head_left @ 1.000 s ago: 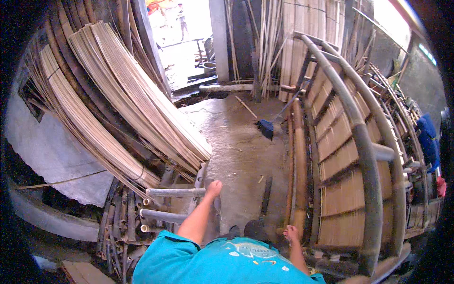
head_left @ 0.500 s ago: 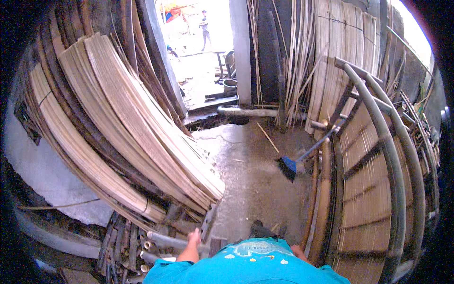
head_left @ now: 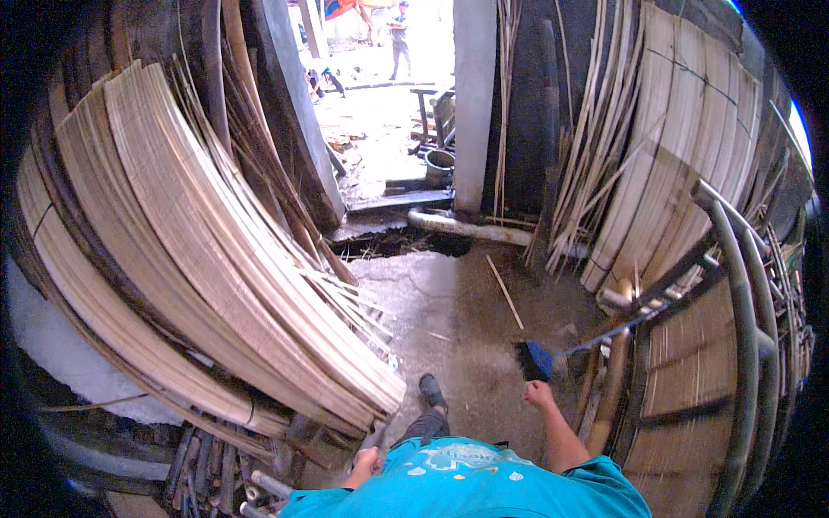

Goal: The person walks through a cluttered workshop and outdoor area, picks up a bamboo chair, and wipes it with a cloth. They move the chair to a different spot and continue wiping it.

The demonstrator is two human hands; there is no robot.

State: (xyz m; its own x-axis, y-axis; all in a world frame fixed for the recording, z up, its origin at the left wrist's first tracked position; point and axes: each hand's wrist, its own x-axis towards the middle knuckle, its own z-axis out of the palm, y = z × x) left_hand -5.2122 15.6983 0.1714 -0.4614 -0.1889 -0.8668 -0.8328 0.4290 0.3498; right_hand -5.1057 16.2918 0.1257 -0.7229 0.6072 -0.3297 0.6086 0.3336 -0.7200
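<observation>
2 bare hands swing low at the bottom of the view as the person in the turquoise shirt steps across the concrete floor (head_left: 458, 319). The right hand (head_left: 537, 394) is curled into a loose fist and holds nothing — it hangs just beside the blue head of a broom (head_left: 534, 360), at about 12 o'clock from the knuckles, near it but not touching. The broom's handle slants off toward 2 o'clock and leans on a bent-cane furniture frame (head_left: 734, 363). The left hand (head_left: 366, 462) sits at 7 o'clock from the dark shoe (head_left: 431, 390), close under the lower ends of a big stack of split bamboo strips (head_left: 199, 250); I cannot tell whether its fingers are closed on anything, since the shirt and the fisheye rim cut it off.

What could go wrong, as I judge it: the splayed strip ends poke out at shin and wrist height, so a brushing pass could scratch skin or snag the shirt. The broom is only propped — a knock from the right arm would likely send it sliding. The loose stick (head_left: 504, 292) on the floor at 12 o'clock, and the gap at the doorway sill, look like trip points.

Hidden: the second foot, most of both forearms, and whatever lies behind the bamboo stack.
</observation>
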